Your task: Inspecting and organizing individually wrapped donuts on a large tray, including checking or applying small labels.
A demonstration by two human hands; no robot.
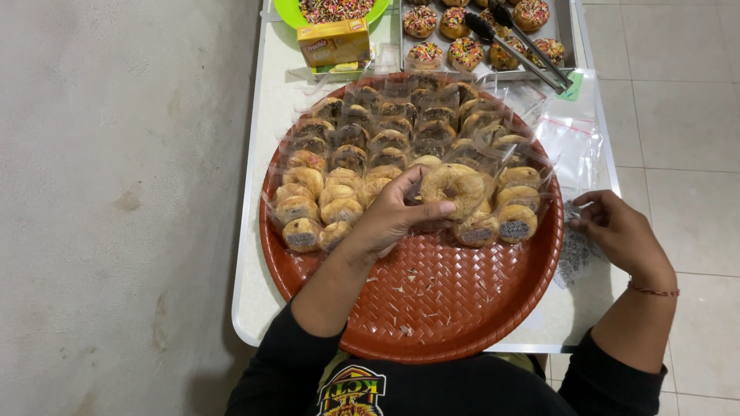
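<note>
My left hand (389, 216) grips a plain doughnut in a clear wrapper (455, 187), holding it over the rows of wrapped doughnuts (370, 146) that fill the far half of a round reddish-brown woven tray (432, 308). My right hand (617, 231) rests at the tray's right edge, fingers loosely curled, touching a clear plastic bag (574, 254) on the table; I cannot tell if it pinches the bag.
A metal tray (566, 31) of sprinkled doughnuts with black tongs (524, 42) lies at the back. A green bowl (289, 11) of sprinkles and a yellow box (333, 42) stand back left. Clear bags (570, 139) lie right. A wall runs along the left.
</note>
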